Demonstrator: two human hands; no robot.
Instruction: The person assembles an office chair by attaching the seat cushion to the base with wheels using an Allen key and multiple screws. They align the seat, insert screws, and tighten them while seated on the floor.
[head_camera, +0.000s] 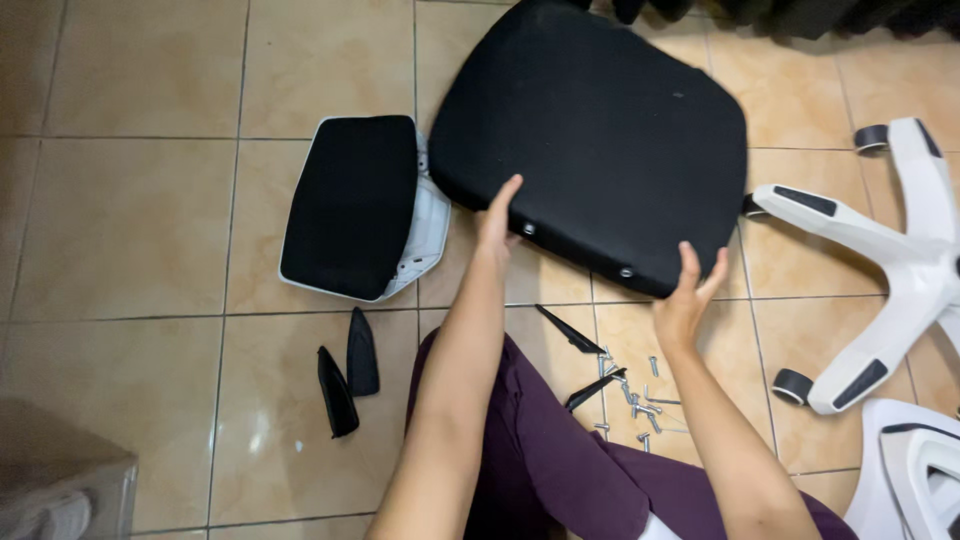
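**Both hands on the edge of a black chair seat**

Beige floor tiles (130, 230) with dark grout lines fill the scene, and chair parts lie spread across them. Directly ahead of both hands lies a large black seat cushion (590, 140), tilted, its near edge carrying two small round metal fittings. The left hand (497, 222) presses its spread fingers against that near edge, close to the left fitting; it is open, resting on the fabric rather than closed around it. The right hand (688, 295) meets the same edge further right, fingers apart and curled up against the rim, thumb raised; whether it grips under the rim cannot be told.

Below the right hand, between the two forearms, a scatter of silver screws (632, 400) lies on the tile along with two thin black strips (585, 362). Purple trouser legs (550, 450) sit beneath the arms.

Left of the left hand, just beside the cushion, lies a smaller black pad in a white frame (355, 205). Below that pad, well left of the left forearm, two small black plastic pieces (348, 375) lie side by side.

Right of the right hand sprawls a white star-shaped chair base (900, 250) with grey-black wheels, one arm nearly touching the cushion. Another white part (915, 470) shows in the lower right corner.
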